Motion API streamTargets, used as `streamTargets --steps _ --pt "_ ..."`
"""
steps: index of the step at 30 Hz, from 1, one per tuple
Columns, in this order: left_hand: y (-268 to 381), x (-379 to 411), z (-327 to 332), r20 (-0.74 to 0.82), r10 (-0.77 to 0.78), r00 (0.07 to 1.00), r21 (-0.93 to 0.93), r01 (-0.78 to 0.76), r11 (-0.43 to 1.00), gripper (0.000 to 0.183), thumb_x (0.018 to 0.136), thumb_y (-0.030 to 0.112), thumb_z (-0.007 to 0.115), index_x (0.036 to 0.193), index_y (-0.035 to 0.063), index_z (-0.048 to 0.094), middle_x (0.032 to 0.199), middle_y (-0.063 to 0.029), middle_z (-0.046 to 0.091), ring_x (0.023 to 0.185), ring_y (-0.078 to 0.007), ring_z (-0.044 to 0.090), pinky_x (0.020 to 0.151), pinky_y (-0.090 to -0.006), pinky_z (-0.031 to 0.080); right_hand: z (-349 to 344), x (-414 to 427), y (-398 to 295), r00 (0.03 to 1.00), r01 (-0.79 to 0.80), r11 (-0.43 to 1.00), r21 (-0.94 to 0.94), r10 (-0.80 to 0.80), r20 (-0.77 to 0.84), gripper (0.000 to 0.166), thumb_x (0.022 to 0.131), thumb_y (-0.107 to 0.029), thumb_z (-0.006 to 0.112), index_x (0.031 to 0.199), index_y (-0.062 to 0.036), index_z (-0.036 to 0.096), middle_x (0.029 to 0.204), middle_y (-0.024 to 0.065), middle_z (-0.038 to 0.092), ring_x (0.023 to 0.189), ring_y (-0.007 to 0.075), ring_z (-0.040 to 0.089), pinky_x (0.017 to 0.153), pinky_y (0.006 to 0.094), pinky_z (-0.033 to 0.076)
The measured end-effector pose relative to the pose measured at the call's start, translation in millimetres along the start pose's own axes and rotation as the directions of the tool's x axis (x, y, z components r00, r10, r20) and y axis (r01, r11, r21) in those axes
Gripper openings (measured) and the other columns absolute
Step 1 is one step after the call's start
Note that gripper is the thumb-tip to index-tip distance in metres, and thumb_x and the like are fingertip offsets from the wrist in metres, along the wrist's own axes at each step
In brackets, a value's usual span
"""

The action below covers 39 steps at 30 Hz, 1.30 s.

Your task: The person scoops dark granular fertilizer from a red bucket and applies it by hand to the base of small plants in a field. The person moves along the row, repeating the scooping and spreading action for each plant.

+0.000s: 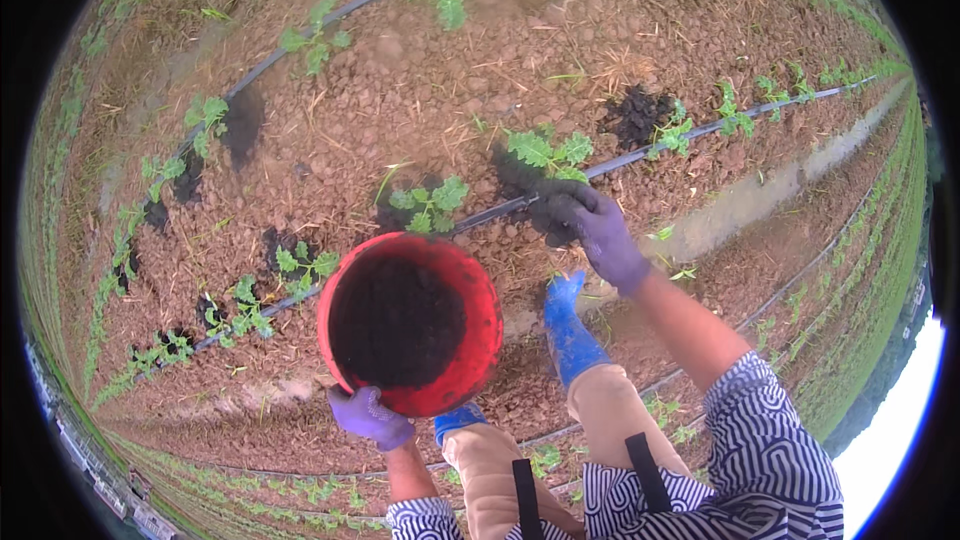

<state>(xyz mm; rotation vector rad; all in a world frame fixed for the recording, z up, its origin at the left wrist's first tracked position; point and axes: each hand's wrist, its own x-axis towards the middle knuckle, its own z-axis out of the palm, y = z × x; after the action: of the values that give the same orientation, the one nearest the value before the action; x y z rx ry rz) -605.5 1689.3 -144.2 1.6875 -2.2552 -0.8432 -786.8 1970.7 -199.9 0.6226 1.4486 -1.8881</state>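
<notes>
My left hand [373,418], in a purple glove, grips the rim of a red plastic bucket [484,315] at its near side. Dark, crumbly compost or soil [397,322] lies inside the tilted bucket. My right hand [596,232], gloved in purple with blackened fingers, is low over the black drip line [499,211]. Just beyond its fingers grows a leafy green seedling [551,152], with dark material [517,171] beside its base. A dark clump shows under the fingers; whether they hold any of it cannot be made out. Another seedling [431,204] stands just past the bucket.
My blue boots [570,330] stand on the near side of the drip line. A second drip line [360,1] with seedlings crosses farther off. Dark heaps [637,116] lie by several plants. A wet furrow [739,210] runs on the right.
</notes>
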Motion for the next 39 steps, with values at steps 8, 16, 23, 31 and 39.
streamTargets --steps 8,16,23,31,39 --pt "-16.8 3.4 -4.6 0.093 -0.04 0.995 0.066 0.034 0.997 0.023 0.054 0.001 0.053 0.077 -0.0016 0.048 0.073 -0.005 0.048 0.067 -0.0168 0.045 0.067 -0.028 0.043 184.1 50.7 137.4 0.85 0.501 0.193 -0.844 0.075 0.521 0.051 0.082 -0.042 0.054 0.119 -0.0069 0.057 0.112 0.019 0.06 0.109 0.0342 0.054 0.093 0.0443 0.043" --pt "-59.1 18.0 -20.7 0.123 0.246 0.961 -0.025 -0.245 0.969 0.023 0.055 0.002 0.054 0.078 -0.0019 0.052 0.071 -0.0106 0.051 0.067 -0.0195 0.049 0.064 -0.0321 0.044 228.6 18.7 202.5 0.836 0.405 0.178 -0.897 0.325 0.442 0.047 0.077 -0.047 0.056 0.099 -0.0069 0.066 0.095 0.0192 0.065 0.09 0.0347 0.063 0.083 0.0435 0.048" --pt "-45.1 17.7 -17.0 0.159 -0.147 0.976 -0.049 0.157 0.986 0.031 0.049 0.003 0.062 0.077 -0.0005 0.051 0.067 -0.0096 0.056 0.062 -0.0204 0.052 0.064 -0.0342 0.046 237.0 -17.2 189.5 0.724 0.447 0.005 -0.895 0.585 0.365 0.055 0.079 -0.052 0.053 0.113 -0.0095 0.061 0.101 0.0183 0.065 0.097 0.0352 0.062 0.089 0.044 0.047" --pt "-43.3 18.6 -20.5 0.133 -0.099 0.986 -0.127 0.116 0.985 0.022 0.053 0.002 0.057 0.073 0.0 0.048 0.062 -0.0108 0.051 0.057 -0.0207 0.046 0.057 -0.0364 0.044 233.9 -5.1 198.1 0.709 0.301 0.161 -0.94 0.621 0.333 0.062 0.077 -0.056 0.055 0.113 -0.0062 0.062 0.109 0.0218 0.062 0.103 0.0351 0.059 0.092 0.0412 0.044" --pt "-39.0 22.8 -23.8 0.162 -0.163 0.973 -0.123 0.183 0.975 0.023 0.051 0.0 0.052 0.074 -0.0016 0.048 0.068 -0.0074 0.051 0.063 -0.0189 0.047 0.065 -0.0335 0.046 166.7 -11.8 202.7 0.353 -0.099 0.864 -0.494 0.494 0.795 0.036 0.086 -0.027 0.057 0.111 -0.0022 0.062 0.116 0.0156 0.061 0.107 0.0249 0.058 0.089 0.0338 0.046"
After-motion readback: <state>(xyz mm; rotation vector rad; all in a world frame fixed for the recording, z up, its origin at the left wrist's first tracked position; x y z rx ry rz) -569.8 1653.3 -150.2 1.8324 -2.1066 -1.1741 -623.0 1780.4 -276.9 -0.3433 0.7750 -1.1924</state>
